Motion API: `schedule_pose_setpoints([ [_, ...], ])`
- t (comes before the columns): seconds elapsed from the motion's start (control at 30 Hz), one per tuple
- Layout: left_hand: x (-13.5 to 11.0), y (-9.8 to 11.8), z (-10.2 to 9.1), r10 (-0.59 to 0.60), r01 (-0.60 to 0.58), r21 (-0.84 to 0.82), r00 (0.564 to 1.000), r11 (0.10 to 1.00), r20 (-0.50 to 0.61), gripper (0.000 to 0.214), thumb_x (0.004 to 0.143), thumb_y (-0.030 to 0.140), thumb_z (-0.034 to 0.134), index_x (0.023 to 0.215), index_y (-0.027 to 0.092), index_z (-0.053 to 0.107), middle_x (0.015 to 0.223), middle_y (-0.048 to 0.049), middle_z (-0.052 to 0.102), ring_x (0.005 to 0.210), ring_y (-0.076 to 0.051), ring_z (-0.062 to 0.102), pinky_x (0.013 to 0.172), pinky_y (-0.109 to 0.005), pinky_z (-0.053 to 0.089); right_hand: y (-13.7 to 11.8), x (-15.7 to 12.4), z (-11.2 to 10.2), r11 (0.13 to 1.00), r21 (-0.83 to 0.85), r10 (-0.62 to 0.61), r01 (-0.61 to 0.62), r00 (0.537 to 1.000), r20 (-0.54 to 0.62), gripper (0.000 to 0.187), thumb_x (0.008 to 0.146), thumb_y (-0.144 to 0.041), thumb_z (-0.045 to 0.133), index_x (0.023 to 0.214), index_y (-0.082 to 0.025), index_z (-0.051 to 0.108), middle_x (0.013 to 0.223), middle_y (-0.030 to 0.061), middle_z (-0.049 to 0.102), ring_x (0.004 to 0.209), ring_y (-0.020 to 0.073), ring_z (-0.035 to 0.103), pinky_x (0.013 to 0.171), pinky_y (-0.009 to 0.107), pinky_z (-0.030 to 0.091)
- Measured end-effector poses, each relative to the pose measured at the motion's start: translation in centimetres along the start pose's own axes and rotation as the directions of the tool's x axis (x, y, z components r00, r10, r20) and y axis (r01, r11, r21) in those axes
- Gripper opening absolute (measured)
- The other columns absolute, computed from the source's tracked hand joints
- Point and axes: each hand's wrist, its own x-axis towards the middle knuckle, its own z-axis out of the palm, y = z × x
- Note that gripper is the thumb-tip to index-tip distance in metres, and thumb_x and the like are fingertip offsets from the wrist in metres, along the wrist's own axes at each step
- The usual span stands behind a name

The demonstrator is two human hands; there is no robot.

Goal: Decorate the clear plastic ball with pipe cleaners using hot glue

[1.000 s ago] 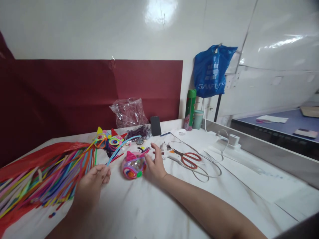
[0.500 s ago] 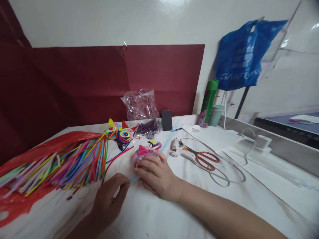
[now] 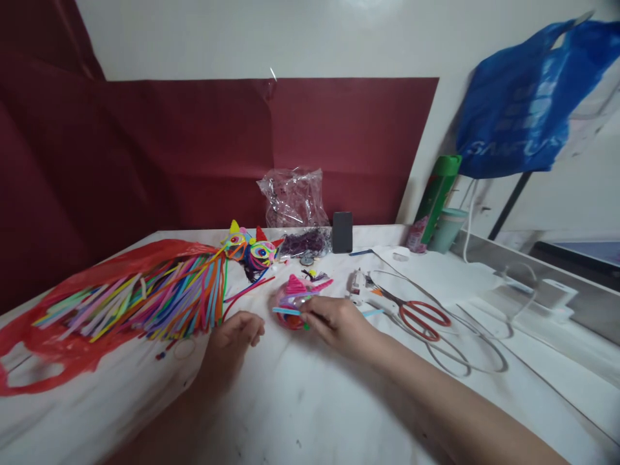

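Observation:
My right hand [image 3: 334,320] is pinched around a light blue pipe cleaner [image 3: 287,311], which sticks out on both sides of the hand. Right behind it on the table sits a round pink craft figure [image 3: 290,294] with fuzzy pink ears, partly covered by the pipe cleaner and fingers. My left hand [image 3: 239,332] hovers to the left of the figure, fingers curled in and nothing visible in them. Two similar figures with eyes, one yellow-eared [image 3: 236,239] and one red-eared [image 3: 261,250], stand farther back.
Many coloured pipe cleaners [image 3: 179,294] lie on a red plastic bag [image 3: 159,252] at left. Red-handled scissors [image 3: 423,320], a white glue gun [image 3: 358,284] and its cable are at right. Behind are a dark phone [image 3: 342,232], clear plastic packaging [image 3: 295,197] and a green can [image 3: 438,194].
The light blue pipe cleaner has passed from my left hand to my right hand. My right hand has let go of the pink figure. The camera view has turned left.

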Motion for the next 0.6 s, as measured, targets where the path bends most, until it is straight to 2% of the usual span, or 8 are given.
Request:
schedule_pose_setpoints([
  [0.1,-0.3,0.0,0.2,-0.077,0.071,0.073,0.993,0.995,0.084,0.026,0.075,0.044,0.064,0.076,0.018,0.064,0.063,0.001,0.054,0.058,-0.013,0.045,0.055,-0.025,0.035,-0.2,-0.3,1.3,0.987,-0.091,-0.126,0.131,0.99,0.06,0.023,0.096,-0.02,0.042,0.083,-0.017,0.06,0.072,0.0039,0.065,0.063,0.014,0.059,0.058,0.022,0.041],
  [0.2,-0.6,0.6,0.2,-0.066,0.038,0.191,0.988,0.981,0.141,0.025,0.076,0.041,0.06,0.064,0.019,0.06,0.058,0.0021,0.049,0.057,-0.013,0.044,0.055,-0.024,0.034,-0.7,-0.4,1.9,0.945,-0.219,-0.22,0.243,0.968,0.123,0.026,0.095,-0.015,0.041,0.078,-0.017,0.06,0.067,0.0041,0.062,0.059,0.0146,0.055,0.055,0.024,0.037],
  [0.27,-0.6,1.1,0.2,-0.034,0.001,0.246,0.991,0.969,0.13,0.025,0.075,0.04,0.059,0.061,0.02,0.059,0.059,0.0016,0.05,0.058,-0.014,0.046,0.056,-0.025,0.036,-0.9,-0.3,1.7,0.937,-0.254,-0.21,0.239,0.968,0.136,0.024,0.095,-0.014,0.041,0.081,-0.017,0.06,0.069,0.0042,0.062,0.061,0.0148,0.055,0.055,0.025,0.037],
  [0.37,-0.5,1.6,0.1,0.017,-0.052,0.259,0.99,0.964,0.137,0.017,0.073,0.038,0.062,0.072,0.022,0.067,0.072,-0.0017,0.063,0.071,-0.019,0.057,0.067,-0.027,0.043,-0.9,0.0,1.0,0.943,-0.246,-0.198,0.225,0.972,0.129,0.021,0.096,-0.016,0.041,0.088,-0.017,0.061,0.073,0.0048,0.064,0.066,0.0156,0.058,0.059,0.025,0.04],
  [0.43,-0.3,1.7,0.2,0.041,-0.074,0.267,0.991,0.961,0.128,0.018,0.071,0.039,0.063,0.073,0.022,0.069,0.074,-0.0029,0.065,0.075,-0.02,0.059,0.07,-0.028,0.044,-0.9,0.1,0.7,0.948,-0.229,-0.192,0.219,0.972,0.133,0.021,0.096,-0.016,0.041,0.09,-0.017,0.061,0.073,0.0048,0.064,0.065,0.016,0.059,0.06,0.025,0.042],
  [0.5,-0.1,1.5,0.1,0.028,-0.048,0.278,0.997,0.96,0.078,0.022,0.071,0.043,0.062,0.068,0.022,0.067,0.066,-0.0015,0.061,0.065,-0.018,0.054,0.061,-0.027,0.041,-0.8,0.1,0.4,0.959,-0.189,-0.189,0.213,0.972,0.139,0.02,0.096,-0.016,0.041,0.091,-0.018,0.061,0.074,0.0054,0.066,0.066,0.0164,0.06,0.06,0.025,0.043],
  [0.6,0.5,0.9,-0.1,-0.05,0.061,0.236,0.997,0.97,-0.05,0.028,0.069,0.048,0.061,0.064,0.021,0.061,0.055,0.003,0.049,0.05,-0.013,0.04,0.049,-0.024,0.032,-0.1,0.1,-0.3,0.983,-0.114,-0.133,0.147,0.983,0.126,0.02,0.095,-0.018,0.043,0.09,-0.018,0.061,0.077,0.0064,0.068,0.069,0.0173,0.063,0.063,0.024,0.045],
])
